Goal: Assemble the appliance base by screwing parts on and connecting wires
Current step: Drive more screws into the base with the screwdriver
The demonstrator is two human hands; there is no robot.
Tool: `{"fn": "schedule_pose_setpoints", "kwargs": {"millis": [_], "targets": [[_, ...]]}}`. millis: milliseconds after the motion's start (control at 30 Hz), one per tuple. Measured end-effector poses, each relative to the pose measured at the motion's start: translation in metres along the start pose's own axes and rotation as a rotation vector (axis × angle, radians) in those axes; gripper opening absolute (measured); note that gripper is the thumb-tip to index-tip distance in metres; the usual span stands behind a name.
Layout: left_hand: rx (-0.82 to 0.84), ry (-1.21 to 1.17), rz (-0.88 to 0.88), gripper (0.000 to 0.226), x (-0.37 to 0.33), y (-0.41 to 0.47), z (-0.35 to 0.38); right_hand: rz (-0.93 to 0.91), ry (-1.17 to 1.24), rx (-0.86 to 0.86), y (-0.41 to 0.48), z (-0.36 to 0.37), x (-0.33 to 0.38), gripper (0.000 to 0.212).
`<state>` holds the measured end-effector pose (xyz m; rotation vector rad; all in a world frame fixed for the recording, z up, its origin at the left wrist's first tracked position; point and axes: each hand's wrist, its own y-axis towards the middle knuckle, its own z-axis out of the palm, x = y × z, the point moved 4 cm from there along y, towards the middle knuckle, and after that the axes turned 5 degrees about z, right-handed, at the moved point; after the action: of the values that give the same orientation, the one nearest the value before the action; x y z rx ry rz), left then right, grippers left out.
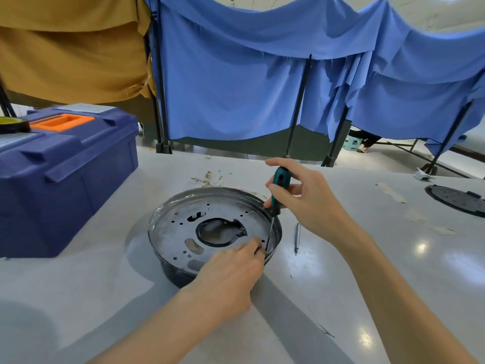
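I had the base [178, 224] on the table [105, 298], just ahead of both hands. My right hand [301, 198] gripped the screwdriver [280, 189] by its handle, fingers curled round it. The shaft ran steeply down and toward me, with its tip at the base's near right inner edge. My left hand [231, 269] was nearer that spot, its fingertips [258, 245] bunched right beside the tip. Whether they pinched a screw I could not tell.
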<state>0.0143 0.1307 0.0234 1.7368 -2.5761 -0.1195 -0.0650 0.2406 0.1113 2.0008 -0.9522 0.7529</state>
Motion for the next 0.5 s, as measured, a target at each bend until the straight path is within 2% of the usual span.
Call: {"fn": "schedule_pose_setpoints", "kwargs": {"millis": [167, 300, 400, 500], "targets": [[-0.032, -0.007, 0.005, 0.051, 0.003, 0.001, -0.002, 0.035, 0.104, -0.084, -0.002, -0.009, -0.007, 0.032], [-0.035, -0.005, 0.006, 0.051, 0.003, 0.002, -0.002, 0.084, 0.240, -0.277, -0.004, -0.031, -0.017, 0.035], [-0.021, -0.012, -0.006, 0.046, 0.002, 0.002, -0.005, 0.158, 0.305, -0.400, -0.008, -0.046, -0.029, 0.029], [-0.011, 0.024, -0.009, 0.039, 0.000, 0.003, -0.008, 0.291, 0.353, -0.426, -0.010, -0.052, -0.047, 0.022]]}}
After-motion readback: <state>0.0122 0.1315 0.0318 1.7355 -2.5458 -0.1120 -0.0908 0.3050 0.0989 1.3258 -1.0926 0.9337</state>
